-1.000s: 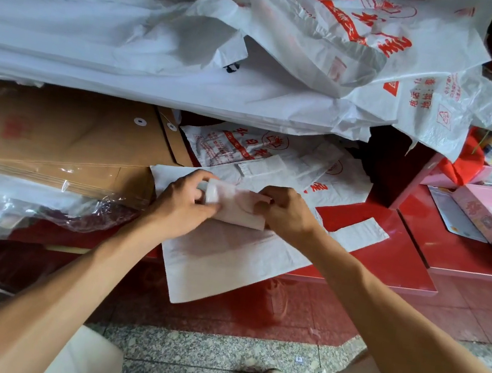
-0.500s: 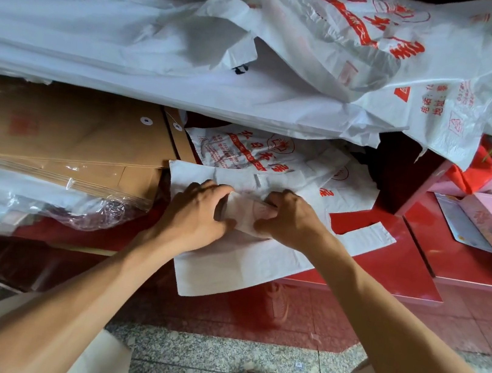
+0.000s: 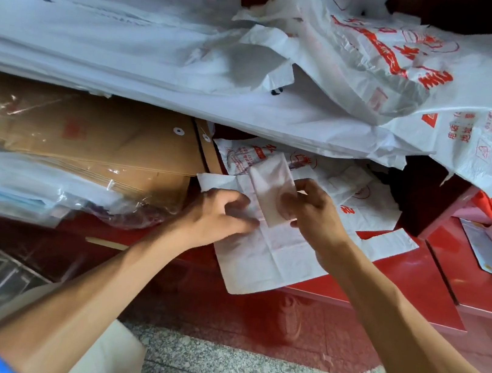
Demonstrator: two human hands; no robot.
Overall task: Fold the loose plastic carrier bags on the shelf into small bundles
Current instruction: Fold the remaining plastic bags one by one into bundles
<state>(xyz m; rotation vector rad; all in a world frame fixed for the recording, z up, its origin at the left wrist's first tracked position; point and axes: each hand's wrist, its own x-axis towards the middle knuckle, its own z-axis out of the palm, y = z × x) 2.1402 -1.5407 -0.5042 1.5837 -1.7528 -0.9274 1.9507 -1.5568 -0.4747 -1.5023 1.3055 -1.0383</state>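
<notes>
**Folding a carrier bag into a strip: the hands at mid-fold**

From the left: a stack of brown cardboard envelopes (image 3: 92, 134) lies on the red shelf (image 3: 416, 275), with clear plastic packets (image 3: 31, 186) in front of it. Two forearms reach in from below.

The left hand (image 3: 218, 214) rests on the flat white bag (image 3: 273, 254) that serves as the work surface; its fingers are curled, tips down, and appear to pinch or pin a low edge of plastic just beside the strip. Whether that edge belongs to the strip or to the bag beneath cannot be told.

The folded bag strip (image 3: 270, 186), the task's thing in hand, stands between the two hands. Its long axis runs from the near end, by the fingers, up and away toward the back of the shelf, tilted slightly left. The right hand (image 3: 310, 215) holds the near end, thumb and fingers pinching the plastic; it touches the strip directly and is the nearer hand. The free far end therefore lies above and beyond both hands, so any further fold would probably bring that end back toward the fingers.

Count: one strip being folded; one flat bag under it; at least two more printed bags (image 3: 361, 197) behind on the same shelf; a loose heap of bags (image 3: 384, 63) on the level above, too tangled to count. No finished bundle is visible.
</notes>
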